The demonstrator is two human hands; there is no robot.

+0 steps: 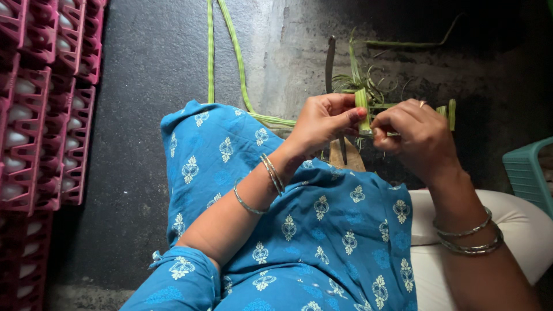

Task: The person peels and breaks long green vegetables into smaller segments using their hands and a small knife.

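The left hand (325, 121) and the right hand (412, 135) both pinched a green leaf strip (363, 106) between fingers and thumb, up above the lap. More leaves (236, 55) lay on the floor (144, 69). Pink egg trays (34, 103) stood along the floor's left edge.

The single head-worn view looks steeply down from close above the seated person's lap, facing forward over the blue patterned garment (322, 230) to the dark floor (150, 115) beyond, with pink egg trays (34, 115) along its left edge.
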